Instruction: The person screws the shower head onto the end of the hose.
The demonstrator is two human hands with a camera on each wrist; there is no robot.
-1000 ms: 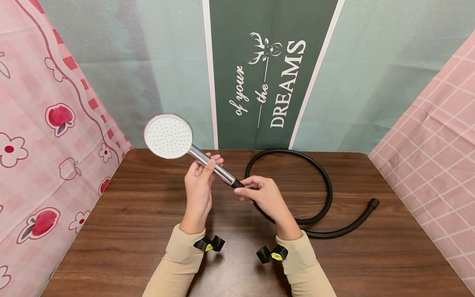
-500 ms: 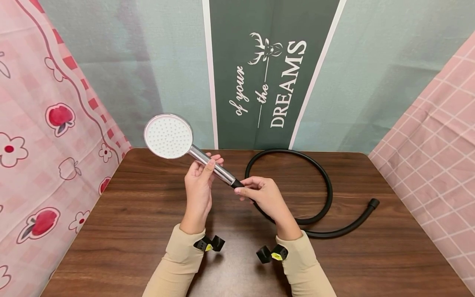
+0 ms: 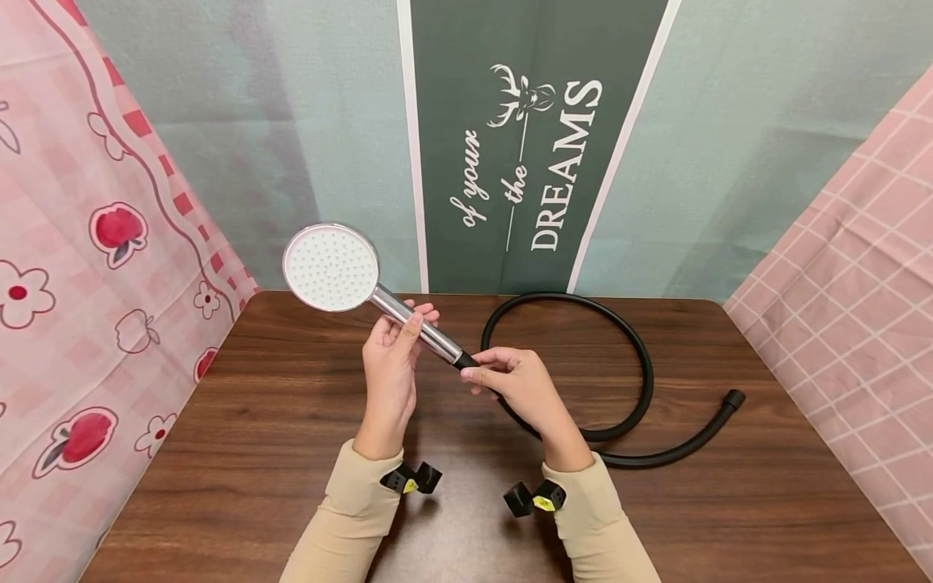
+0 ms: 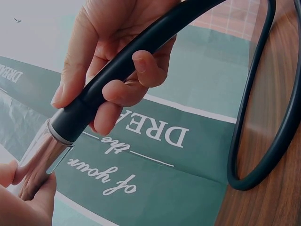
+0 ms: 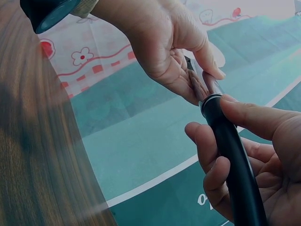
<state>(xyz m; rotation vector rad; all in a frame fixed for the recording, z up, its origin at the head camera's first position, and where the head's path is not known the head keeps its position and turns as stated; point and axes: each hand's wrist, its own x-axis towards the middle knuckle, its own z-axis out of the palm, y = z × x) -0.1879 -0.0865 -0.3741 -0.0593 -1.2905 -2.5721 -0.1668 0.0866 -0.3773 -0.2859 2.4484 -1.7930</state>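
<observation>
A shower head (image 3: 331, 269) with a round white spray face and a chrome handle is held up over the table, face toward the head camera. My left hand (image 3: 389, 364) grips the chrome handle, thumb on top. Against the handle's lower end sits the black end of a shower hose (image 4: 70, 120); how far it is screwed on I cannot tell. My right hand (image 3: 521, 385) pinches that hose end between thumb and fingers, with more fingers curled under the hose in the right wrist view.
The hose loops over the dark wooden table (image 3: 240, 453), its free end (image 3: 734, 398) lying at the right. A green and blue cloth with lettering (image 3: 539, 162) hangs behind. Pink patterned cloths (image 3: 109, 308) stand at both sides. Each sleeve cuff carries a small black camera.
</observation>
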